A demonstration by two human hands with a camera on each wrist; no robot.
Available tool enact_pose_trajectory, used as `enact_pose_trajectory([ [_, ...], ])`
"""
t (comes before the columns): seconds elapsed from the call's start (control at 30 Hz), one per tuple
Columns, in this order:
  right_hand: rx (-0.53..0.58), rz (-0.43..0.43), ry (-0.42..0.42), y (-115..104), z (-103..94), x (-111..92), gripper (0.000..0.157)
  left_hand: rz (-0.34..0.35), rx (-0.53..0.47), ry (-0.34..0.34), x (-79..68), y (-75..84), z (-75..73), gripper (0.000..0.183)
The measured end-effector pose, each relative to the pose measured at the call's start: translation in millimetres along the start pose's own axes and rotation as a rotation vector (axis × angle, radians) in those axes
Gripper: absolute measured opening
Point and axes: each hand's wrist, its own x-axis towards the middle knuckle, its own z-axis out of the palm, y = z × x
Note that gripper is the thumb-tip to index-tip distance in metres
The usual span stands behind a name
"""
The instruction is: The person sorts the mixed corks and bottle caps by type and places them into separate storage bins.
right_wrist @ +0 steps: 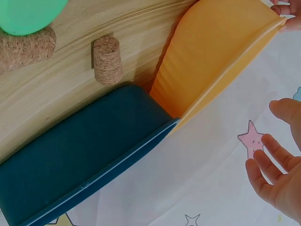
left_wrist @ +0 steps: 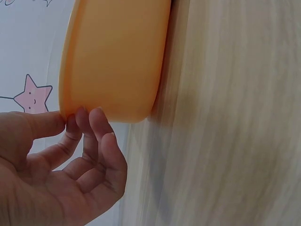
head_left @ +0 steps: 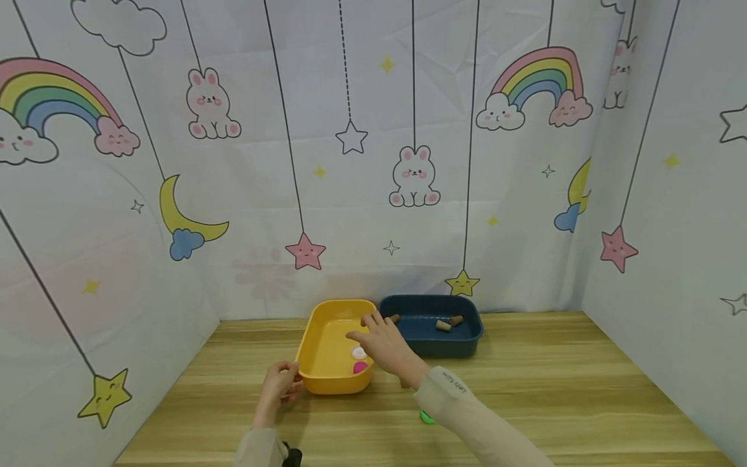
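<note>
My left hand (head_left: pixel 277 389) is at the near left corner of a yellow plastic bin (head_left: pixel 334 385), its thumb and fingertips pinching the rim, as the left wrist view shows. Over the right side of that bin hovers my right hand (head_left: pixel 388 344), fingers spread and slightly bent, with nothing in it. A white round piece (head_left: pixel 358 353) and a pink round piece (head_left: pixel 360 368) lie in the bin below it. In the right wrist view, the thumb and fingers of the right hand (right_wrist: pixel 282 165) stand apart from each other.
A dark blue bin (head_left: pixel 449 349) stands beside the yellow one, with several corks (head_left: pixel 443 325) in it. On the wooden table a cork (right_wrist: pixel 107 60) stands near both bins. Closer to me lie a green round piece (head_left: pixel 428 417) and another cork (right_wrist: pixel 28 49).
</note>
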Motion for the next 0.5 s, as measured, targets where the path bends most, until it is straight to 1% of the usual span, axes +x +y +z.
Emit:
enact_pose_trajectory([
  [0.07,-0.004,0.000,-0.006,0.5,1.1,-0.4,0.033,0.006,-0.002,-0.008,1.0,-1.3,-0.9,0.029],
  [0.13,-0.004,0.002,-0.013,0.8,2.0,-0.7,0.032,-0.005,0.009,0.001,0.1,0.2,-0.4,0.028],
  [0.17,-0.006,0.003,-0.016,0.9,2.6,-0.8,0.031,-0.010,0.014,0.008,-1.2,1.9,0.3,0.027],
  [0.2,-0.007,0.005,-0.019,1.1,2.9,-0.8,0.031,-0.034,0.029,0.035,-3.8,5.2,1.6,0.026],
  [0.27,-0.011,0.007,-0.021,1.4,3.4,-1.1,0.030,-0.041,0.037,0.044,-6.0,8.0,2.7,0.025],
  [0.5,-0.018,0.006,-0.014,2.6,5.2,-2.4,0.029,-0.044,0.033,0.041,-7.6,9.4,2.6,0.023],
])
